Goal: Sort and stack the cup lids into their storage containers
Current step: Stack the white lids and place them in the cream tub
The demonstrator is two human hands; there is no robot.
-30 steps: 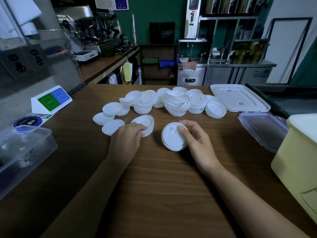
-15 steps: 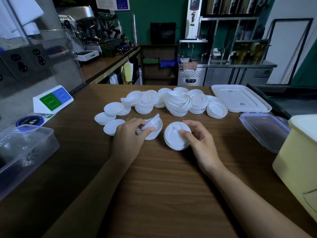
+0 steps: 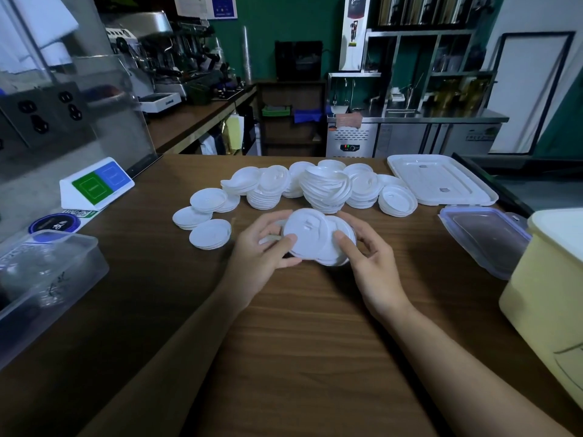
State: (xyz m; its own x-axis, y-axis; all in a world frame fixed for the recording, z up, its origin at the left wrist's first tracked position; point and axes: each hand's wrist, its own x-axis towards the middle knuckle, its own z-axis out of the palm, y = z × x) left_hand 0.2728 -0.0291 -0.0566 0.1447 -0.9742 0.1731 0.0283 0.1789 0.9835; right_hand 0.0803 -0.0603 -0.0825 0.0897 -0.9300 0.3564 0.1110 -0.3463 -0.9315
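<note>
Many white cup lids lie in loose piles across the middle of the wooden counter. My left hand grips a tilted stack of white lids and holds it over a second stack just to its right. My right hand grips that second stack, thumb on its top. A clear plastic container stands at the left edge, and a pale yellow container at the right edge.
A clear blue-rimmed container lid and a white tray lid lie at the right. A green-and-blue sign and round sticker sit at the left. Flat lids lie left of my hands.
My left hand has lifted its stack of lids and carried it to the right, over the stack under my right hand. The right hand has stayed on its stack.
</note>
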